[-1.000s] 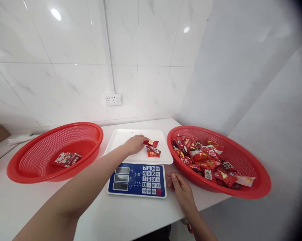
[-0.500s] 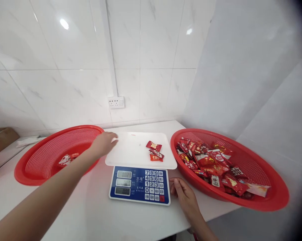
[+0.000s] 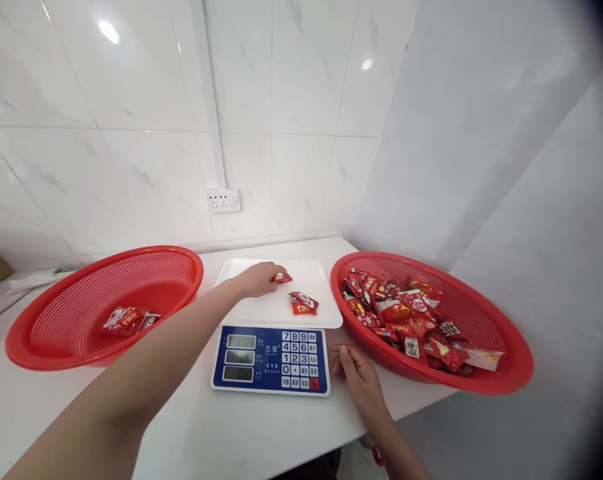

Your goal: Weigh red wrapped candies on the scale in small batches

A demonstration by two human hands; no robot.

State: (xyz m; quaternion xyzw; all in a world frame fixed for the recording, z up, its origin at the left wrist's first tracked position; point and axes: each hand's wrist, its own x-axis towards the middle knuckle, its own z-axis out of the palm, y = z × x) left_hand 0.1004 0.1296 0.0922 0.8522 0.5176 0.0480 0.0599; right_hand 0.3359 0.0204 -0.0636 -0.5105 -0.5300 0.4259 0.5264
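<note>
My left hand (image 3: 261, 279) is over the white weighing pan (image 3: 246, 310), its fingers closed on a red-wrapped candy (image 3: 282, 277) at the pan's middle. Two more wrapped candies (image 3: 304, 303) lie together on the pan, just right of that hand. Below the pan is the scale's blue keypad and display panel (image 3: 270, 363). My right hand (image 3: 359, 383) rests on the table at the panel's right edge. Its fingers are curled in, with the thumb against them, and nothing shows in them.
A red plastic basket (image 3: 184, 263) on the left holds a few wrapped candies (image 3: 129, 320). Another red basket (image 3: 514, 350) on the right is heaped with red candies (image 3: 406, 313) and overhangs the white table's (image 3: 181, 427) edge. A wall socket (image 3: 223, 200) is behind.
My left hand has moved right, from the pan's left edge to its middle, and closed on a candy there. More candies now show in the left basket. My right hand stays beside the scale.
</note>
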